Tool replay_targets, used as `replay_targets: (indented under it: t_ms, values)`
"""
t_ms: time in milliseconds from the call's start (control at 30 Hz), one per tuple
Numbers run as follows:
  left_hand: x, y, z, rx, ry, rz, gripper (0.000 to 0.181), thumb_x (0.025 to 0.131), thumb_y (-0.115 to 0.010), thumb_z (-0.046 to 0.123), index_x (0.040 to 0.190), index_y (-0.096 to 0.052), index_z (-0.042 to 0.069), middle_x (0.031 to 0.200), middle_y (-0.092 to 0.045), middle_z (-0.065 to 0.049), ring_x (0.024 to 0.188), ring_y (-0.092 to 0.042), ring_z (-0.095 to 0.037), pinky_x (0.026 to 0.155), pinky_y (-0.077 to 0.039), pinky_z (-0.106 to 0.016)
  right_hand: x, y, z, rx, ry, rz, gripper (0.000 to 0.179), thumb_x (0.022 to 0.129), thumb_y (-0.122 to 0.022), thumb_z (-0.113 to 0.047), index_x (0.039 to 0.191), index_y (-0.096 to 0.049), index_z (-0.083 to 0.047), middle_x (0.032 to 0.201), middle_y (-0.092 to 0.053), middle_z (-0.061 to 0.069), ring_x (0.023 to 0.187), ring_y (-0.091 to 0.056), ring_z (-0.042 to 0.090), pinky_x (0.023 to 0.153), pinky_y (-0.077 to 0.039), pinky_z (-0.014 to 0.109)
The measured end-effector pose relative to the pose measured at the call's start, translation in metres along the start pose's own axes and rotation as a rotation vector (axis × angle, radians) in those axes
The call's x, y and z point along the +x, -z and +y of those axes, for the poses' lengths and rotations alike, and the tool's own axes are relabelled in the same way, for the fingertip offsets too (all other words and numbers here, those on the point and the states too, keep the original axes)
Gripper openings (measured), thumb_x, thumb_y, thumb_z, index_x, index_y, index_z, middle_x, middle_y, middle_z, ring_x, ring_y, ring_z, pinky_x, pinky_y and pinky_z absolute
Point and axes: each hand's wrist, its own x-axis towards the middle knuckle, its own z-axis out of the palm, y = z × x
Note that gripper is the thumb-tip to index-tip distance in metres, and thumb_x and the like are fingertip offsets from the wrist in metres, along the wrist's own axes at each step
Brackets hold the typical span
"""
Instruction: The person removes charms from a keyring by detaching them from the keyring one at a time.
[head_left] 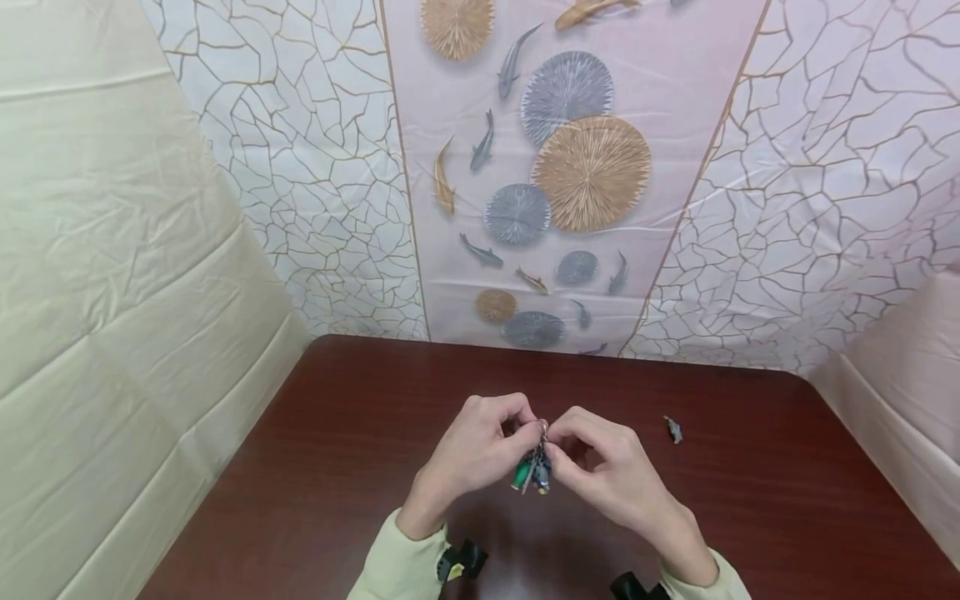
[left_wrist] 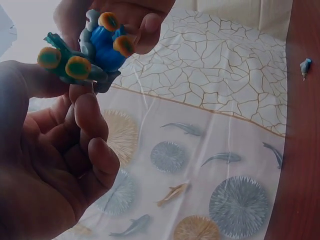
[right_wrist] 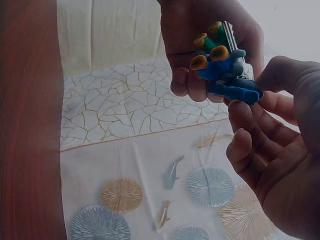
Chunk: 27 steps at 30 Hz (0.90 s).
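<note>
Above the table, both hands meet at a metal key ring (head_left: pixel 543 426). My left hand (head_left: pixel 476 446) pinches it from the left between thumb and index finger. From the right, the thumb and index finger of my right hand (head_left: pixel 618 471) pinch the ring just below its top, where the charms join. Under the fingers hang a green figure charm (head_left: pixel 521 475), a blue figure charm (head_left: pixel 542 477) and a silver key (right_wrist: pixel 230 37). The wrist views show orange round ends on both charms. The fingers partly hide the ring.
A small grey-blue charm (head_left: pixel 674 430) lies by itself on the dark red-brown table (head_left: pixel 360 467), to the right of and beyond the hands. A patterned cloth (head_left: pixel 517 275) hangs behind the table, and pale cloth (head_left: pixel 135 275) hangs at both sides.
</note>
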Motion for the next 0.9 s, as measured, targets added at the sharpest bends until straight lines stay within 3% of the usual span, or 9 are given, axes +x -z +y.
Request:
replay_targets:
  t_ms: [200,400,567,700,900]
  values:
    - [0.000,0.000,0.002,-0.003,0.010,-0.025,0.011,0.091,-0.062,0.018,0.081,-0.065,0.021,0.066,-0.062,0.015,0.057,-0.052,0.001,0.051,-0.044,-0.018,-0.001,0.002,0.001,-0.030,-0.023,-0.005,0.029,0.078,-0.067,0.010,0.090,-0.064,-0.016,0.082,-0.059,-0.010,0.066,-0.054,-0.002,0.052,-0.043,0.010]
    - [0.000,-0.002,0.003,0.002,-0.096,-0.011,0.005,0.092,-0.064,0.012,0.092,-0.065,0.017,0.078,-0.066,0.009,0.066,-0.053,0.001,0.061,-0.046,-0.015,-0.002,0.007,0.000,-0.054,-0.098,-0.035,0.028,0.079,-0.067,0.009,0.088,-0.064,-0.018,0.079,-0.059,-0.011,0.064,-0.055,-0.002,0.051,-0.043,0.011]
    - [-0.001,-0.002,0.007,0.041,-0.155,0.028,0.008,0.093,-0.065,0.012,0.086,-0.062,0.016,0.083,-0.071,0.008,0.063,-0.049,0.001,0.057,-0.040,-0.011,-0.002,0.011,-0.001,-0.025,-0.101,-0.030,0.029,0.080,-0.067,0.010,0.089,-0.064,-0.017,0.079,-0.059,-0.011,0.065,-0.055,-0.001,0.051,-0.044,0.012]
    - [-0.003,-0.001,0.010,0.064,-0.152,0.056,0.015,0.092,-0.066,0.014,0.079,-0.059,0.017,0.078,-0.071,0.009,0.055,-0.043,0.003,0.051,-0.035,-0.011,-0.002,0.013,-0.003,0.006,-0.094,-0.027,0.028,0.082,-0.067,0.010,0.091,-0.064,-0.016,0.080,-0.059,-0.010,0.066,-0.055,-0.001,0.050,-0.044,0.013]
    - [-0.004,0.000,0.013,0.035,-0.111,0.047,0.016,0.092,-0.065,0.015,0.076,-0.060,0.018,0.068,-0.066,0.009,0.047,-0.037,0.006,0.045,-0.034,-0.014,-0.001,0.013,-0.006,0.044,-0.067,-0.027,0.027,0.082,-0.067,0.011,0.092,-0.064,-0.015,0.080,-0.058,-0.008,0.065,-0.054,0.000,0.051,-0.044,0.013]
